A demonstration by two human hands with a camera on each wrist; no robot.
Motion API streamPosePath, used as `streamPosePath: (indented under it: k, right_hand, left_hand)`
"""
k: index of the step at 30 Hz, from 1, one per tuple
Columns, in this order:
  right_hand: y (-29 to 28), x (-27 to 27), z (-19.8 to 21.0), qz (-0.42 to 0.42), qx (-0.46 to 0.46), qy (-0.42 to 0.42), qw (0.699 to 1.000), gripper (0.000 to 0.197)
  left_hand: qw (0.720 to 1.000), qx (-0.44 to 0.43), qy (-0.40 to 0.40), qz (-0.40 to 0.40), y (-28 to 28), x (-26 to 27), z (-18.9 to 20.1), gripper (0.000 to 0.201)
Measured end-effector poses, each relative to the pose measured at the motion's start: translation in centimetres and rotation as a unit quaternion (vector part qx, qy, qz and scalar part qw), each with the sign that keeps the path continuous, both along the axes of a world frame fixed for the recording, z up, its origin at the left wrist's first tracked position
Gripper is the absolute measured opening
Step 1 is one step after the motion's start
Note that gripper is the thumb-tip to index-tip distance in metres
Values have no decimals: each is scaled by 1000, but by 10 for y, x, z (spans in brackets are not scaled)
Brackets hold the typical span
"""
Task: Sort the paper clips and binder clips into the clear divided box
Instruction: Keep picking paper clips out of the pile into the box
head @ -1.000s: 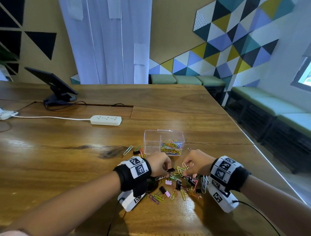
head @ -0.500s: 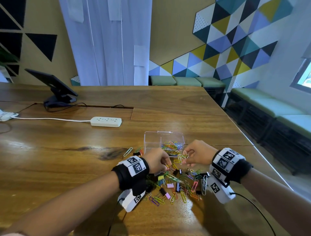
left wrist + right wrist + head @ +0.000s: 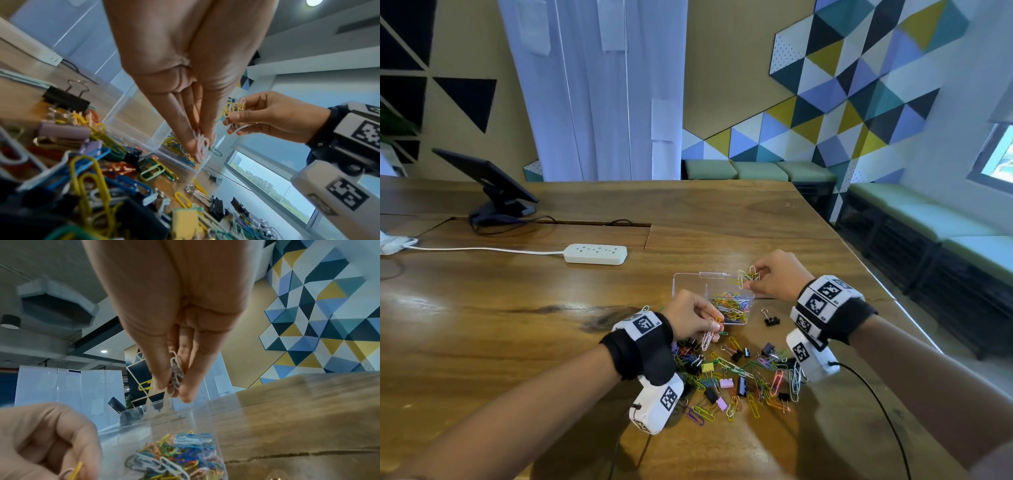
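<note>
The clear divided box (image 3: 688,286) stands on the wooden table; its right compartment holds several coloured paper clips (image 3: 732,305), its left one looks empty. My right hand (image 3: 751,277) hovers above the box's right side and pinches a small bunch of paper clips (image 3: 175,369). At the box's near edge my left hand (image 3: 714,327) pinches a few pink and white paper clips (image 3: 202,145). A loose heap of paper clips and binder clips (image 3: 739,380) lies on the table between my wrists.
One black binder clip (image 3: 770,318) lies alone right of the box. A white power strip (image 3: 595,253) with its cord sits further back left, and a tablet on a stand (image 3: 489,181) behind it. The table's right edge (image 3: 914,323) runs close past my right wrist.
Both hands rose from the heap with paper clips. The right hand moved forward to above the box, the left to the box's near edge.
</note>
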State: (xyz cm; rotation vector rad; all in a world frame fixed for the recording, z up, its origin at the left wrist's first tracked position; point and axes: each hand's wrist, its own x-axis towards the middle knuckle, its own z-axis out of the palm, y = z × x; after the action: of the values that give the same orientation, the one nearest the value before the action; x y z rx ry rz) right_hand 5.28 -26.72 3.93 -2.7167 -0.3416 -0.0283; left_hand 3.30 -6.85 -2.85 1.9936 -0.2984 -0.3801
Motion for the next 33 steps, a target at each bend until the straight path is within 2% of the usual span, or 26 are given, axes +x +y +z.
streamPosePath:
  k: [2, 5, 10, 12, 17, 20, 24, 29, 33]
  right_hand:
    - [6, 6, -2, -15, -30, -29, 999, 23]
    - [15, 13, -6, -24, -57, -32, 998, 22]
    - [26, 15, -5, 12, -111, -27, 993, 15]
    - [29, 15, -6, 25, -113, -23, 993, 23]
    - [34, 12, -4, 46, -51, 83, 994, 31]
    - [28, 12, -5, 62, -18, 8, 998, 39]
    - [15, 14, -6, 67, 26, -62, 995, 37]
    - [5, 10, -11, 89, -37, 37, 995, 63]
    - [4, 9, -25, 81, -65, 55, 993, 65]
  left_hand:
    - [1000, -2, 7, -2, 2, 1, 1, 10]
    - [1000, 4, 5, 0, 2, 4, 7, 19]
    - [999, 36, -39, 8, 1, 11, 20, 16]
    - [998, 47, -50, 10, 0, 16, 26, 17]
    - [997, 52, -64, -3, -2, 24, 44, 19]
    - [997, 36, -75, -1, -2, 30, 54, 19]
    - [995, 38, -89, -1, 0, 39, 61, 20]
    - [990, 74, -119, -29, -7, 44, 63, 32]
    - [981, 112, -139, -73, -17, 47, 61, 42]
